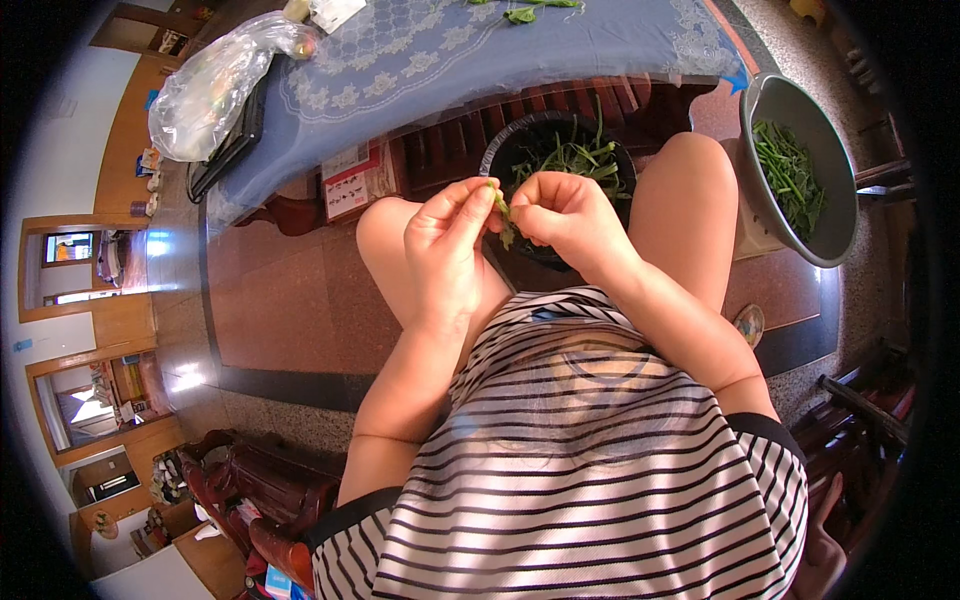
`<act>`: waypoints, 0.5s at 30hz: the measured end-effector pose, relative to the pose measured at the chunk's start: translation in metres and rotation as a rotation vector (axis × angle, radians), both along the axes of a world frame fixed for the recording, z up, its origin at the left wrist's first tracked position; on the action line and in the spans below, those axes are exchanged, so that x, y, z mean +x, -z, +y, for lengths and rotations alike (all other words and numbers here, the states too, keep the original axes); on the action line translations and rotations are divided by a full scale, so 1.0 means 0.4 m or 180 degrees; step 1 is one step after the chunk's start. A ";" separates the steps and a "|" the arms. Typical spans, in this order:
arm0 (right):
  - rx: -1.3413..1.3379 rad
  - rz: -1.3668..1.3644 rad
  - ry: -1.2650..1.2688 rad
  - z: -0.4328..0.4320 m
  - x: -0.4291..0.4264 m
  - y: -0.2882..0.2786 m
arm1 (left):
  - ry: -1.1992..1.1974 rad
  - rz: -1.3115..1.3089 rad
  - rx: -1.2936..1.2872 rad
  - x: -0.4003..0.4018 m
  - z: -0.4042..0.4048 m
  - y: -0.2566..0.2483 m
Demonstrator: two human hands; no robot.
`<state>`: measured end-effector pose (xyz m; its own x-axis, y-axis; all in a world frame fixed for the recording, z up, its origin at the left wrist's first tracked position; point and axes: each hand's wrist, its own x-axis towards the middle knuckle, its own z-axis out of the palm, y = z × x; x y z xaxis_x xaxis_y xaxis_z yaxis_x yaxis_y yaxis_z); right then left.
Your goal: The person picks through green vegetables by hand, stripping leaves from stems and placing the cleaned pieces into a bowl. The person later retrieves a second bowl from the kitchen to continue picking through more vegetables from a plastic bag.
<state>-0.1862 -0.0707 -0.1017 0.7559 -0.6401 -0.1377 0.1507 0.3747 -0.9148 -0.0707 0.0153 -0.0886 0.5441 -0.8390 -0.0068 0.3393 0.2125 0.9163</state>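
My left hand [448, 232] pinches a small green vegetable sprig [505, 214] between thumb and fingers, its tip poking up past the thumb. At the sprig's side, the bent thumb and forefinger of my right hand [574, 225] pinch it too; the exact contact is partly hidden by the fingers. Both hands are between my knees, over the near side of a black-lined bin [495, 146]. Inside that bin lie green stem and leaf scraps [577, 161]. To the right, a grey basin [840, 172] contains green stems and leaves [791, 180].
Ahead stands a table with a blue patterned cloth [390, 67], bearing a few green leaves [521, 15] and a clear plastic bag [217, 97] by a black tray [236, 142]. A printed box [352, 184] sits below. Dark wooden chairs [262, 480] stand behind me.
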 end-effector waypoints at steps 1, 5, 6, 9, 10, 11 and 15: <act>-0.0033 0.0024 -0.0021 0.001 -0.001 0.002 | -0.0015 0.0094 0.0023 0.004 -0.001 -0.003; -0.0113 0.0047 -0.0003 0.004 -0.003 0.010 | -0.0014 0.0454 0.0068 0.018 -0.004 -0.019; -0.0163 0.0081 0.0010 0.004 -0.003 0.017 | 0.0015 0.0555 0.0064 0.021 -0.004 -0.020; -0.0257 0.0177 0.0020 0.006 -0.002 0.034 | 0.0014 0.0815 0.0056 0.028 -0.004 -0.022; -0.0278 0.0208 0.0017 0.006 -0.002 0.036 | 0.0000 0.0894 0.0055 0.030 -0.005 -0.022; -0.0288 0.0228 0.0008 0.007 -0.004 0.035 | 0.0017 0.0924 -0.0008 0.036 -0.005 -0.019; -0.0333 0.0372 -0.0055 0.006 -0.011 0.037 | 0.0023 0.0972 -0.0167 0.067 0.002 -0.008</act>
